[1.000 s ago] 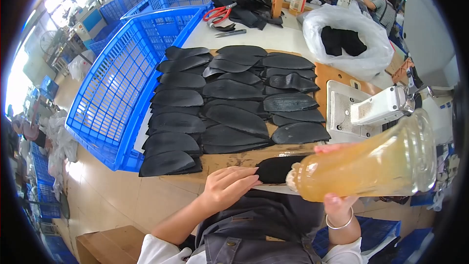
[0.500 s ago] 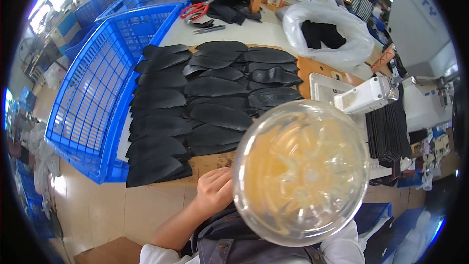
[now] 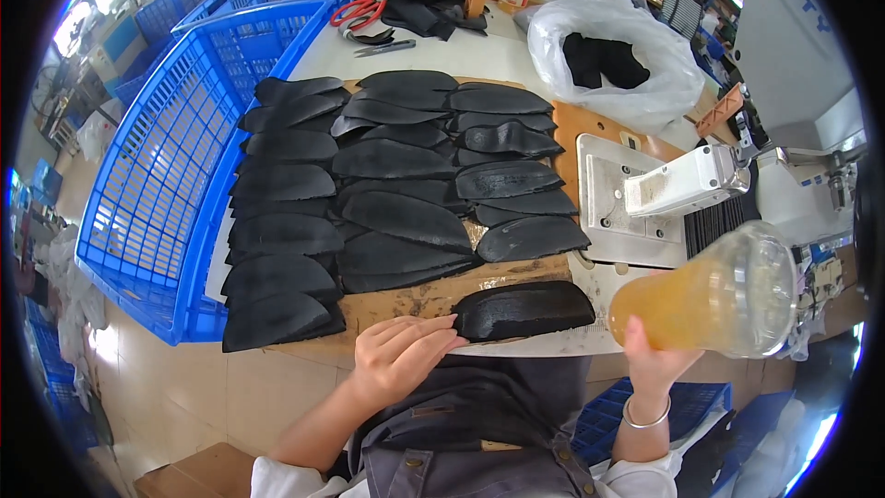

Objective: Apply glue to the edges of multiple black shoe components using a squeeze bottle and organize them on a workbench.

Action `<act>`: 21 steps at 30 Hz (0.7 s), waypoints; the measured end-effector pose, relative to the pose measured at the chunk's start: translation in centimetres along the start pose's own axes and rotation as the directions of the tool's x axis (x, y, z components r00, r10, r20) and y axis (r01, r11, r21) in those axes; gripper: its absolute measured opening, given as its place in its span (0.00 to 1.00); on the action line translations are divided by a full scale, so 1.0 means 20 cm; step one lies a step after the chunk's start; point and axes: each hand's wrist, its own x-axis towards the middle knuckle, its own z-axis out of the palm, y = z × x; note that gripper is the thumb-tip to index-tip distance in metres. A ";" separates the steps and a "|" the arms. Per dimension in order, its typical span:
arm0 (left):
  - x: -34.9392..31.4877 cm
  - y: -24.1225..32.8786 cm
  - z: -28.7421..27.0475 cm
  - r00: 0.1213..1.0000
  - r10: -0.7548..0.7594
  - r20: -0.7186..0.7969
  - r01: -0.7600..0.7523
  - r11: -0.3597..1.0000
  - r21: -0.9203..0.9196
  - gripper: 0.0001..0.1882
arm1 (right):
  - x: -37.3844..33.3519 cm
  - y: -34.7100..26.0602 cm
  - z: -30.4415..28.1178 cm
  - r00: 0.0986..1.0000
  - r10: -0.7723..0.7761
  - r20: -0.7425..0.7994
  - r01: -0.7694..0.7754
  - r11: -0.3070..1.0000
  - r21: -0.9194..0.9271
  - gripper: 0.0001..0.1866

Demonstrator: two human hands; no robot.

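Observation:
My left hand (image 3: 402,356) is closed, its fingertips on the left end of a curved black leather-like piece (image 3: 525,311). This piece lies at the near edge of the table, with a glossy band along it. At the right, my right hand (image 3: 651,361) grips a clear plastic cup (image 3: 705,300) of yellow-orange drink. The cup tilts, its clear rounded end pointing right. Beyond my hands, overlapping rows of similar black pieces (image 3: 396,159) cover a stained brown board (image 3: 392,306).
A white machine arm (image 3: 687,183) stands over a metal plate right of the rows. A blue plastic basket (image 3: 189,166) borders the left side. Farther back are red-handled scissors (image 3: 361,11), small snips (image 3: 385,48) and a white plastic bag (image 3: 678,65) holding black pieces. Another person (image 3: 678,5) sits far right.
The cup has moved down and right, away from the camera, uncovering my right hand and the near black piece. My left hand has shifted slightly left and down in view.

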 end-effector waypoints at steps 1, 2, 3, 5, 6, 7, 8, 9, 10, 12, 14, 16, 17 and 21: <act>0.00 -0.01 0.00 1.000 0.019 0.006 -0.019 1.000 0.002 0.12 | 0.01 0.00 -0.01 0.999 0.007 -0.041 -0.003 0.995 0.100 0.40; 0.00 -0.01 0.00 1.000 0.021 0.009 -0.021 1.000 0.003 0.12 | 0.01 0.00 -0.02 0.996 0.019 -0.081 -0.003 0.980 0.200 0.40; 0.00 -0.01 0.00 1.000 0.023 0.015 -0.024 1.000 0.012 0.12 | 0.01 -0.02 0.01 0.996 0.022 -0.084 -0.005 0.979 0.202 0.40; 0.00 -0.01 -0.01 0.999 0.037 0.027 -0.038 0.999 0.024 0.12 | 0.02 -0.12 0.13 0.999 -0.041 -0.027 0.048 0.915 0.401 0.39; 0.00 -0.01 -0.02 0.999 0.026 0.033 -0.027 0.999 0.032 0.12 | 0.07 -0.23 0.14 0.979 -0.001 0.205 -0.083 0.912 0.401 0.39; -0.02 -0.01 -0.04 0.999 0.010 0.040 -0.012 0.999 0.046 0.12 | 0.12 -0.33 0.18 0.979 -0.003 0.202 -0.083 0.907 0.413 0.39; -0.02 -0.02 -0.04 0.999 0.017 0.046 -0.019 0.999 0.044 0.12 | 0.18 -0.43 0.23 0.926 0.022 0.376 -0.181 0.902 0.393 0.36; 0.03 0.01 -0.02 0.999 0.029 0.037 -0.029 1.000 -0.002 0.12 | 0.22 -0.49 0.18 0.861 0.065 0.504 -0.259 0.909 0.325 0.34; 0.04 0.01 -0.02 0.999 0.014 0.039 -0.013 1.000 -0.017 0.12 | 0.20 -0.46 0.20 0.869 0.077 0.488 -0.260 0.911 0.320 0.34; 0.04 0.01 0.01 0.998 0.030 0.049 -0.029 0.999 -0.024 0.12 | 0.11 -0.26 0.31 0.892 -0.212 0.399 -0.053 0.827 0.559 0.20; 0.05 0.03 0.01 0.999 0.010 0.031 -0.010 1.000 -0.005 0.12 | 0.08 -0.21 0.33 0.901 -0.154 0.405 -0.233 0.615 0.753 0.23; 0.02 0.00 -0.03 0.998 0.021 0.065 -0.025 0.998 0.059 0.12 | 0.19 -0.38 0.16 0.854 0.127 0.504 -0.389 0.800 0.457 0.30; 0.01 0.00 -0.04 0.998 0.015 0.062 -0.020 0.998 0.067 0.12 | 0.18 -0.34 0.14 0.851 0.121 0.510 -0.388 0.800 0.458 0.30; 0.03 0.01 -0.01 0.998 0.011 0.065 -0.015 0.998 0.058 0.12 | 0.05 -0.05 0.00 0.944 -0.027 0.329 -0.042 0.978 0.202 0.34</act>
